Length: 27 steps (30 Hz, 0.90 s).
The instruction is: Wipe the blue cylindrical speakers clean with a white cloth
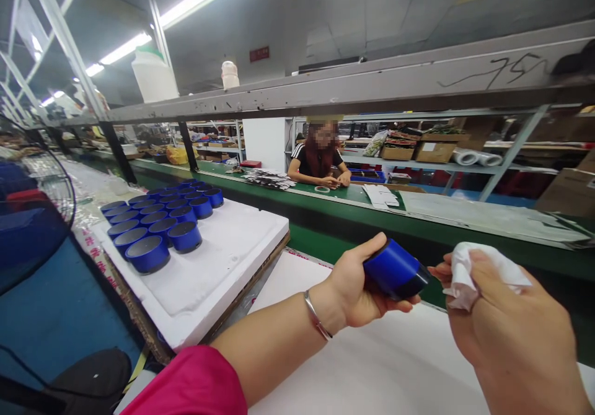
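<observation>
A glossy blue cylindrical housing with a black end (395, 267) rests in my left hand (356, 288), tilted, with the thumb along its upper side and the fingers beneath. My right hand (515, 322) pinches a crumpled white cloth (483, 266), just to the right of the black end. A narrow gap seems to part the right fingertips from the housing. Below both hands lies a white work surface (372, 365). To the left, several similar blue cylinders (149, 254) stand in rows on a white foam board (232, 241), their open tops facing up.
A green conveyor belt (316, 238) runs across behind my hands. Beyond it sits a person (320, 155) with both hands on the bench, near white cards (381, 196) and a tape roll (321, 189). Overhead crosses a grey shelf beam (325, 93) bearing a white jug (153, 77).
</observation>
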{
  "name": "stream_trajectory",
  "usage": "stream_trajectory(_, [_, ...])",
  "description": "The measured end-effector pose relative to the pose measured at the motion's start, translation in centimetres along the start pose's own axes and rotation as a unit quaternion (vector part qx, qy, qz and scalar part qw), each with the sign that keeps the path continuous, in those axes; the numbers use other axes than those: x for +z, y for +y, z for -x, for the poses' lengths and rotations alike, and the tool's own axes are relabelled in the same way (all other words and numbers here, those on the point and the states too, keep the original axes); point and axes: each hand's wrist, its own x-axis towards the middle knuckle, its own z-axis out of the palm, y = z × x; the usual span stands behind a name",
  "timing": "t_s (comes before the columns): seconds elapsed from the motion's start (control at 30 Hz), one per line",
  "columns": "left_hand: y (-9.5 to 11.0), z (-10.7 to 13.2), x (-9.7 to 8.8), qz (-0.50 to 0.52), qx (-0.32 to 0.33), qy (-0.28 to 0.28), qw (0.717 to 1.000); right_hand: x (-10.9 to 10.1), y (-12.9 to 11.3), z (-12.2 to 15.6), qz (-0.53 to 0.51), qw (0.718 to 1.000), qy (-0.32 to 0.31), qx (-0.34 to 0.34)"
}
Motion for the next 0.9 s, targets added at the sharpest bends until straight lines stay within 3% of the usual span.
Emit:
stream_trajectory(0.17, [0.4, 0.3, 0.0, 0.02, -0.03, 0.002, 0.999, -0.2, 0.3, 0.1, -0.018, 0.999, -0.042, -0.004])
stream_trajectory(0.3, [0.3, 0.0, 0.0, 0.018, -0.011, -0.002, 1.0, -0.5, -0.2, 0.6, 0.002, 0.997, -0.071, -0.022])
stream_trajectory(0.43, [-0.1, -0.5, -0.3, -0.015, 0.045, -0.023, 0.999, -1.1, -0.8, 1.6, 0.089, 0.991, -0.078, -0.056])
stream_trajectory(0.57, [-1.1, -0.9, -1.0, -0.069, 0.165, -0.04, 0.983, -1.5, -0.8, 2.8, 0.239, 0.957, -0.116, -0.117])
stream_trajectory(0.67, [-1.9, -1.1, -1.4, -0.086, 0.239, -0.036, 0.966, -1.3, -0.7, 3.8, 0.286, 0.94, -0.113, -0.146])
stream_trajectory(0.77, [-2.1, -1.1, -1.5, -0.059, 0.284, -0.001, 0.957, -0.9, 0.1, 5.7, 0.305, 0.929, -0.102, -0.183])
stream_trajectory(0.9, [-1.1, -0.6, -1.0, -0.042, 0.3, 0.065, 0.951, -0.2, 1.6, 9.8, 0.281, 0.926, -0.171, -0.186])
